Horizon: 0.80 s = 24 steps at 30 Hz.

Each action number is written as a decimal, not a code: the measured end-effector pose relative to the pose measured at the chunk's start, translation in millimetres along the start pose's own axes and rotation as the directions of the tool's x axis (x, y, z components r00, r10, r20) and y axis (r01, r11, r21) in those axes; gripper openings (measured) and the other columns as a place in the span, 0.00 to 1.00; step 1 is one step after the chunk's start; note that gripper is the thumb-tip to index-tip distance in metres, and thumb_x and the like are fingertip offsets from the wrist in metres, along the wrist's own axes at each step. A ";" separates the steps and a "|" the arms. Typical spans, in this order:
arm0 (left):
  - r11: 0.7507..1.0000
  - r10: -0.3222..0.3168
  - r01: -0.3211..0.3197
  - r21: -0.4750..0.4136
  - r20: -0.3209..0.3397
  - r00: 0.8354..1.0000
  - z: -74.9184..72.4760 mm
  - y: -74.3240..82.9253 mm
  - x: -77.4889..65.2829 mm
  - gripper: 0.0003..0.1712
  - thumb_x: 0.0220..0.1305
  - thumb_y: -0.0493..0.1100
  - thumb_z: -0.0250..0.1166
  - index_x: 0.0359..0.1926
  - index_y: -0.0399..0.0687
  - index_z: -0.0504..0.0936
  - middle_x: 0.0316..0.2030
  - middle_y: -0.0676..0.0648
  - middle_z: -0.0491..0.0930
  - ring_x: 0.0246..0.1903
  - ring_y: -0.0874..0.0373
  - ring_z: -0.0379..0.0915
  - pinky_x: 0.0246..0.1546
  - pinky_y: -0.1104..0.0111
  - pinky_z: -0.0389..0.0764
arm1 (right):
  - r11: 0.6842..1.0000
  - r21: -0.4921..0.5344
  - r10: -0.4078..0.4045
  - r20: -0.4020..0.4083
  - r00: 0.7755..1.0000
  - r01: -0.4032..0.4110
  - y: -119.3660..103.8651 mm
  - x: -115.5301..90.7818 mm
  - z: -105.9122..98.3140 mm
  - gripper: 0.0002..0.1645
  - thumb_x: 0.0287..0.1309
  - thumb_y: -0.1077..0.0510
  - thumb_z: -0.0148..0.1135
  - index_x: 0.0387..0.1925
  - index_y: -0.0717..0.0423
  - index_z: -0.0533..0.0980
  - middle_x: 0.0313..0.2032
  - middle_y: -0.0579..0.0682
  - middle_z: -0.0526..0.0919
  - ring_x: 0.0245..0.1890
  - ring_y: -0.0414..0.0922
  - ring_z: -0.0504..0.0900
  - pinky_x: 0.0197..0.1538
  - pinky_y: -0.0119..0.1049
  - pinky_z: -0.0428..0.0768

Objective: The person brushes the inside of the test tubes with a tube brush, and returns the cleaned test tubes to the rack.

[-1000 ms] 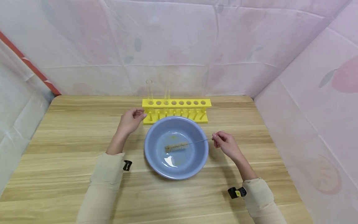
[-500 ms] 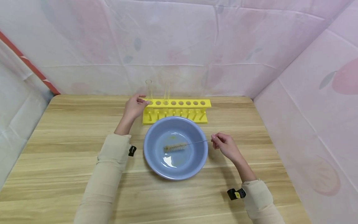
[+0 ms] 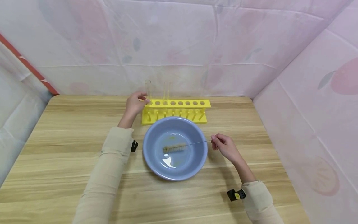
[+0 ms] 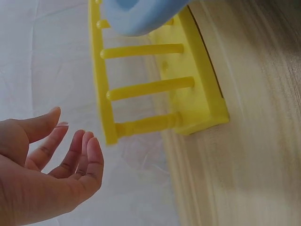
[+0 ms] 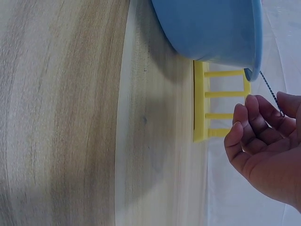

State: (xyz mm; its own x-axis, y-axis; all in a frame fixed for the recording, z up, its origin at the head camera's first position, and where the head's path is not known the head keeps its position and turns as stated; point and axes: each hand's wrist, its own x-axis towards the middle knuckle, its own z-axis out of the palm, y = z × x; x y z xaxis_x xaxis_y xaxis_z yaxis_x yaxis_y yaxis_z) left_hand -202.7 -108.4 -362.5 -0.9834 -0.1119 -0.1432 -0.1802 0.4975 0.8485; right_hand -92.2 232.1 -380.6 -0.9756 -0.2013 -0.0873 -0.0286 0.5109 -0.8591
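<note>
A: What has just changed in the head view?

B: The left hand has moved up to the left tube, which stands upright behind the basin's left edge, in the rack. I'd say that puts this tube within grasp. The brush stays put: bristles inside the basin, wire crossing its right rim to the right hand.

A: And the other tube?

B: Also upright in the rack, behind the basin, a little left of its middle.

A: What does the left wrist view add?

B: The hand's pose, behind and left of the basin: fingers gently bent, thumb apart from them. No glass shows there, so I can't tell whether they touch the tube.

A: The right wrist view?

B: Thumb and forefinger pinch the wire's end just outside the basin; the remaining fingers curl loosely alongside, and the wrist sits to the basin's right.
</note>
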 end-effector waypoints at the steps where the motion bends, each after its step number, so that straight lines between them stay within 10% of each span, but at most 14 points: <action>1: 1.000 0.003 -0.003 0.008 -0.001 1.000 0.8 -0.2 0.7 0.20 0.61 0.37 0.60 0.54 0.38 0.73 0.49 0.37 0.73 0.50 0.44 0.68 0.44 0.58 0.74 | 1.000 0.004 0.000 -0.001 1.000 0.000 0.2 0.1 -0.1 0.16 0.65 0.65 0.47 0.23 0.70 0.72 0.19 0.62 0.74 0.21 0.51 0.73 0.26 0.31 0.74; 24: 1.000 0.002 -0.003 -0.006 -0.024 1.000 10.1 -3.5 1.7 0.16 0.61 0.37 0.60 0.50 0.38 0.76 0.49 0.39 0.73 0.49 0.45 0.70 0.44 0.59 0.75 | 0.999 0.032 -0.022 -0.005 1.000 0.022 -0.1 -0.8 0.4 0.13 0.65 0.66 0.47 0.26 0.70 0.72 0.20 0.64 0.74 0.21 0.51 0.74 0.26 0.31 0.74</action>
State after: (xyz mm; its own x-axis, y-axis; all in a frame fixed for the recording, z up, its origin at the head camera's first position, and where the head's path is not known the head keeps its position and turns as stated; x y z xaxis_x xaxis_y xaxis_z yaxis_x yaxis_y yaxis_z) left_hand -204.0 -101.7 -370.9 -0.9829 -0.1314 -0.1287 -0.1774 0.4926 0.8520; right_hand -91.3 231.9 -380.7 -0.9759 -0.2078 -0.0660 -0.0428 0.4794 -0.8766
